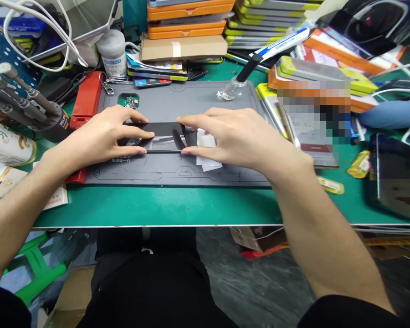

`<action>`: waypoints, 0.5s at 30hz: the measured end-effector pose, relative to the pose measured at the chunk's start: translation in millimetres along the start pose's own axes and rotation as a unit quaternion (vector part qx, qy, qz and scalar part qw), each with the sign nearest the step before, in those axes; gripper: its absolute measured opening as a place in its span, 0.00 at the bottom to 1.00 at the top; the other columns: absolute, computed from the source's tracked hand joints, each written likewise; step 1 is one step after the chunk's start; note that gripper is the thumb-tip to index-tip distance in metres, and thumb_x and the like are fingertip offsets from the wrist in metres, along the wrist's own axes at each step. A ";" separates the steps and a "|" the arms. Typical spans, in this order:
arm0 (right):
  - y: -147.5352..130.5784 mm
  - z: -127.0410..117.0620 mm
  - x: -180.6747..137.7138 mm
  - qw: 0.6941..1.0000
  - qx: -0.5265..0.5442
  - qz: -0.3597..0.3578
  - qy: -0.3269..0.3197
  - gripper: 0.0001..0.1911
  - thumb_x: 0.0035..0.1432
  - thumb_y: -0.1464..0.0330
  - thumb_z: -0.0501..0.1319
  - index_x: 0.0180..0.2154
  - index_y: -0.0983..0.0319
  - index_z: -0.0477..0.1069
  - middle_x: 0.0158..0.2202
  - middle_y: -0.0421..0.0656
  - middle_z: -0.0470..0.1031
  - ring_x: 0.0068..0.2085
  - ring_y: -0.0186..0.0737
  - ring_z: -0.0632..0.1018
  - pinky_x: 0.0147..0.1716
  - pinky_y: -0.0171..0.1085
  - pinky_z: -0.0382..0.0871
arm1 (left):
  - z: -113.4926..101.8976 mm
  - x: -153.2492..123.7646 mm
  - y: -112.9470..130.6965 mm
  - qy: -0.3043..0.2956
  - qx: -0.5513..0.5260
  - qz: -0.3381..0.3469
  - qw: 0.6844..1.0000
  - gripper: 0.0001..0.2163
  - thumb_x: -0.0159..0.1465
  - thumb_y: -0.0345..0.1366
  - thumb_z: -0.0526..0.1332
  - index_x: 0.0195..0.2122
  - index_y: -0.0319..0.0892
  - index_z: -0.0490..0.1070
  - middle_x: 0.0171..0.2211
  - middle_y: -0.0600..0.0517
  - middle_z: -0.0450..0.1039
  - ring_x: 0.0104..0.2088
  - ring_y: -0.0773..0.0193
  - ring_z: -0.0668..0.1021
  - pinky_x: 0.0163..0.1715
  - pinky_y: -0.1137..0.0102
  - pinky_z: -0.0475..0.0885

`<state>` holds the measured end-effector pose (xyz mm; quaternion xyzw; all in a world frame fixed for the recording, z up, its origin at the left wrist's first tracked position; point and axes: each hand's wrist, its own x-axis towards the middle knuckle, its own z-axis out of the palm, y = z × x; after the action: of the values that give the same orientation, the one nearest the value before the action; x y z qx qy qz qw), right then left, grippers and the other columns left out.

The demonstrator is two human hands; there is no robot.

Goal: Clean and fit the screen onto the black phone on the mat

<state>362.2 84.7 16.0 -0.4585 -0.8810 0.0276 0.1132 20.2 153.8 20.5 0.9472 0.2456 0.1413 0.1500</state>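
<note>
A dark smartphone (pixel 162 136) with a glossy, reflecting face lies lengthwise on the grey work mat (pixel 191 98). My left hand (pixel 107 134) grips its left end, thumb along the near edge and fingers on the face and far edge. At the right end, my right hand (pixel 234 134) holds it between the thumb on the near edge and the index finger on the far edge. Partly under my right hand is a white wipe (pixel 208 157). A recess in the mat with small screws and metal bits (pixel 130 101) sits beyond my left hand.
A glass bottle with a black-capped brush (pixel 230 89) stands behind my right hand. Left are a red holder (pixel 88 95), a screwdriver stand (pixel 53 120) and a white jar (pixel 112 54). Stacked boxes (pixel 187 29) line the back; another phone (pixel 396 175) lies far right.
</note>
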 end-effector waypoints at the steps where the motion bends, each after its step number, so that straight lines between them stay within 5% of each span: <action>1: -0.2 -0.1 -0.1 1.000 -0.001 0.001 0.000 0.32 0.76 0.52 0.64 0.75 0.55 0.73 0.53 0.54 0.87 0.51 0.60 0.85 0.45 0.47 0.75 | 0.0 0.0 -0.1 0.000 0.000 0.000 1.000 0.25 0.77 0.63 0.63 0.63 0.56 0.87 0.67 0.43 0.80 0.65 0.43 0.81 0.70 0.45 0.75; 15: -2.9 -0.4 0.5 1.000 -0.006 0.011 -0.012 0.33 0.77 0.52 0.64 0.76 0.57 0.73 0.56 0.56 0.86 0.54 0.64 0.85 0.46 0.50 0.77 | 0.1 0.5 -1.7 -0.004 -0.003 0.008 1.000 0.23 0.77 0.62 0.64 0.64 0.59 0.86 0.67 0.42 0.80 0.64 0.43 0.81 0.70 0.44 0.75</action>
<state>359.7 83.5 16.9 -0.4681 -0.8776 0.0287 0.0995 19.9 155.4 19.9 0.9492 0.2371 0.1399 0.1527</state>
